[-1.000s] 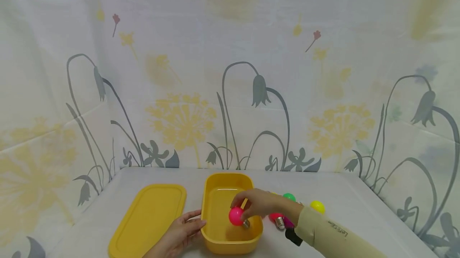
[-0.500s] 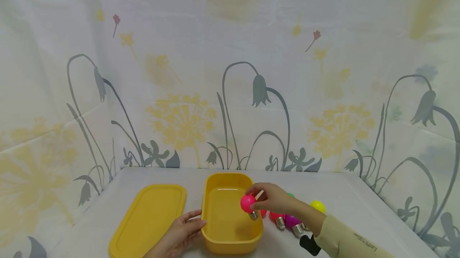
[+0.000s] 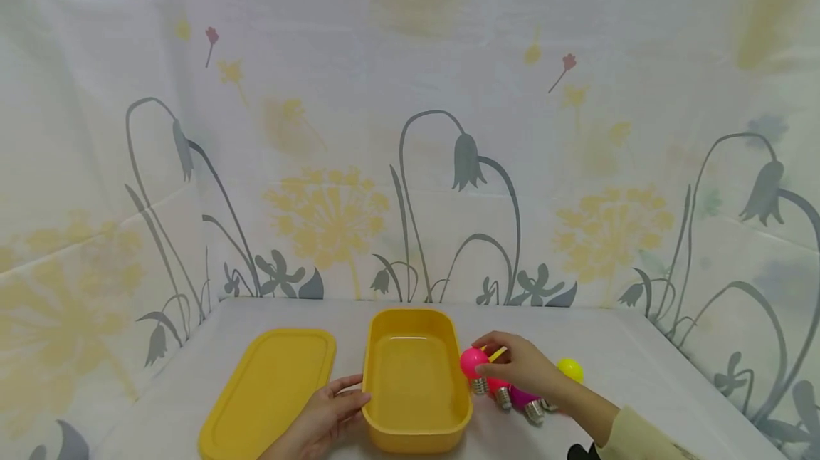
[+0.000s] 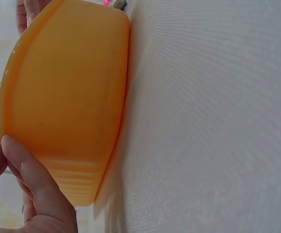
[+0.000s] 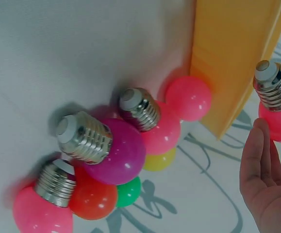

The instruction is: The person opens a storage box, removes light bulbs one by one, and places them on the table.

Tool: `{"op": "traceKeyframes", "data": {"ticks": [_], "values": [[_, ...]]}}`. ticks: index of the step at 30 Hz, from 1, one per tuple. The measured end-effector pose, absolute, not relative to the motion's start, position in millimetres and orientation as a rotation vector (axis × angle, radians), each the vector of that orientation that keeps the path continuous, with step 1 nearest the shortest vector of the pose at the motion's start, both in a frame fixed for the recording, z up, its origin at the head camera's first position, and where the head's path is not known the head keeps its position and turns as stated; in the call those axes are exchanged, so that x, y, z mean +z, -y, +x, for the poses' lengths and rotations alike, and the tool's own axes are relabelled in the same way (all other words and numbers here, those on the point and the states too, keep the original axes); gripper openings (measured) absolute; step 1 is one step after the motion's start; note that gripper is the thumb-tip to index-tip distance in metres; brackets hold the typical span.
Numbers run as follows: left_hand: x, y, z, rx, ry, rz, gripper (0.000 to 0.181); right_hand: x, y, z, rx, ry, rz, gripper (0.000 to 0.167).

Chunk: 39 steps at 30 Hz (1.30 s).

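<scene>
A pink light bulb (image 3: 472, 362) is pinched in my right hand (image 3: 522, 366), just right of the yellow plastic box (image 3: 416, 443). Its metal screw base points down in the head view. The right wrist view shows the same bulb's threaded base (image 5: 275, 90) above the fingers. My left hand (image 3: 325, 409) grips the box's left rim, the thumb (image 4: 31, 170) on the outer wall in the left wrist view. Below the right hand lie several more bulbs, among them a purple bulb (image 5: 118, 153), a pink bulb (image 5: 162, 131) and an orange-red bulb (image 5: 94, 194).
A flat yellow lid (image 3: 269, 389) lies left of the box on the white cloth. A yellow bulb (image 3: 569, 370) rests beyond the right forearm. A green bulb (image 5: 129, 191) sits among the others. A flower-printed curtain (image 3: 416, 161) stands behind the table.
My right hand has carried the pink bulb rightward from inside the box to beyond its right wall, above the other bulbs. The left hand keeps its grip on the rim.
</scene>
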<state>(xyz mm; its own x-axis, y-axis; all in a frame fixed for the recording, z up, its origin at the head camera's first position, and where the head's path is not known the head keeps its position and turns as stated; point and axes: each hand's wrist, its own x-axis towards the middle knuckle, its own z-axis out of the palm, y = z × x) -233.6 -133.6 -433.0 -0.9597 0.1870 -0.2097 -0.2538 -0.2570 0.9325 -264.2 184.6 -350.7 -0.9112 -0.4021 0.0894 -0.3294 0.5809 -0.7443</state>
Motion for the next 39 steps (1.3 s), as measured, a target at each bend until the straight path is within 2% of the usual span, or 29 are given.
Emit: {"op": "traceKeyframes", "data": {"ticks": [20, 29, 39], "values": [[-435, 134, -235, 2.299, -1.705, -0.089, 0.063, -391, -194, -260, -1.156, -2.903, -0.308, 0.038], [-435, 134, -234, 2.306, -1.696, -0.064, 0.062, -400, -192, -262, -1.131, -2.94, -0.272, 0.035], [-433, 134, -232, 2.315, -1.687, -0.061, 0.061, -405, -188, -263, -1.056, -2.969, -0.213, 0.039]]}}
